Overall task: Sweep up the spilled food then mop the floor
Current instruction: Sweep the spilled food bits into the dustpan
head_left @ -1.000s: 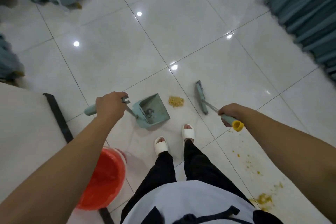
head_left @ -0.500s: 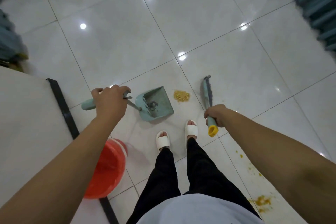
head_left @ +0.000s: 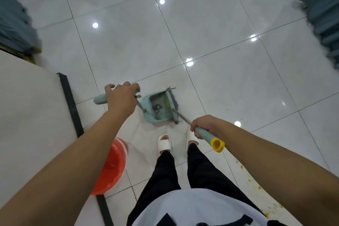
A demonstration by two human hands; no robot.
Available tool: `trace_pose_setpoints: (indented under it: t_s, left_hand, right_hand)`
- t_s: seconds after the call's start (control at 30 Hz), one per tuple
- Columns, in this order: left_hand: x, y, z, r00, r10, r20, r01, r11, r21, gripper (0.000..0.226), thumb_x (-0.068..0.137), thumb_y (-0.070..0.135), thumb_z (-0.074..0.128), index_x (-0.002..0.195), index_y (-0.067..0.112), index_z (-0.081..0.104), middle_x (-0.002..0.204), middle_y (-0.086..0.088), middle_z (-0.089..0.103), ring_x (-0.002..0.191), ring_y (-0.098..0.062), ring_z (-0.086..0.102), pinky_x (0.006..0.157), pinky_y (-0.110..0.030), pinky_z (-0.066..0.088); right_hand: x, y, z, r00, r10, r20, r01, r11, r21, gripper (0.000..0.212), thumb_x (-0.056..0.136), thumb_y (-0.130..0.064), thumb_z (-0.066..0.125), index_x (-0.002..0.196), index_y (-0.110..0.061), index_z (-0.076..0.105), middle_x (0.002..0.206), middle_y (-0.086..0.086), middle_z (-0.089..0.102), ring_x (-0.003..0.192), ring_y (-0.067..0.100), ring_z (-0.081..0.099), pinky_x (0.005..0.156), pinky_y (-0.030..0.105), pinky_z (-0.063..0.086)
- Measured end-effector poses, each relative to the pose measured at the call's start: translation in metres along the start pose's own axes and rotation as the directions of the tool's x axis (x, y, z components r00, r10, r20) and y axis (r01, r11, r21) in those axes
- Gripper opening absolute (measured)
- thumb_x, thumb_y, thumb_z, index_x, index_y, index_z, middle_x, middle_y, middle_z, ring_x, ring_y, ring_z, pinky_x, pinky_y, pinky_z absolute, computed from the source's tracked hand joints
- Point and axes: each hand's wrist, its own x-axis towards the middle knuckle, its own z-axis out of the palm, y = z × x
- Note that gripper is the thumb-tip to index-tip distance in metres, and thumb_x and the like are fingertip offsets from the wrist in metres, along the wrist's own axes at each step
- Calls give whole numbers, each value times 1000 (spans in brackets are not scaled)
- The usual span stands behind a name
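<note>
White glossy floor tiles (head_left: pixel 220 79) are judged partly swept: yellow food crumbs (head_left: pixel 167 104) are held inside the pale-green plastic dustpan (head_left: pixel 150 117), clasped by the left grip (head_left: pixel 121 99), behind the grey-bristled broom (head_left: pixel 172 100) clasped by the right grip (head_left: pixel 205 124), while near-right yellow smears (head_left: pixel 241 167) and all mopping are left.

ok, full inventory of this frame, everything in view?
dustpan: 1, teal, on floor ahead of feet
broom: 1, teal handle, yellow cap, head at dustpan mouth
food bits: some, yellow, inside dustpan
floor spill: scattered, yellow, lower right tiles
bucket: 1, red, lower left
white slab: 1, dark edge, left
draped fabric: 3 patches, teal, left, top, right
floor: white glossy tiles
slippers: 2, white, on feet
trousers: black
left hand: grips dustpan handle
right hand: grips broom handle
</note>
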Motion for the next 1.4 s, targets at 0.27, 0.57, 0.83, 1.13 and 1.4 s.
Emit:
trace_pose_setpoints:
  t_s: [0.27,0.57,0.83,1.13,1.4]
  left_hand:
    - [0,-13,-12,982,14,190,-2,998,-62,37,94,26,53,130,36,52,116,3,61,102,-24,61,94,-40,31]
    - [2,-51,-16,940,-42,338,63,997,-51,45,85,33,68,128,31,53,110,2,66,101,-25,61,83,-37,45]
    - [6,-36,-4,985,-40,165,33,998,48,24,88,46,62,110,36,61,89,5,64,83,-24,63,75,-36,49]
    - [3,-29,-7,987,-75,142,67,996,63,24,90,42,61,114,36,61,99,3,64,95,-26,62,81,-37,38]
    - [0,-29,-11,983,-81,167,74,996,49,21,91,41,60,112,38,62,91,5,59,93,-26,61,85,-39,40]
  right_hand:
    - [-18,9,-54,1000,-13,-27,11,998,-59,24,78,4,61,102,8,62,59,16,64,45,23,54,43,26,48]
    - [-13,0,-96,996,1,-85,-9,995,-101,13,82,4,59,94,7,58,65,16,57,49,23,52,39,23,47]
    - [12,2,-31,994,-21,-106,20,1000,-16,26,80,11,61,105,9,57,81,22,62,47,26,58,37,24,49]
    - [-2,-13,7,999,-34,37,34,999,-5,15,79,7,61,94,9,60,78,22,63,41,21,58,39,22,50]
    - [-28,-3,-90,999,-17,36,19,999,-42,34,81,5,56,113,-4,61,71,13,53,46,16,49,36,19,42]
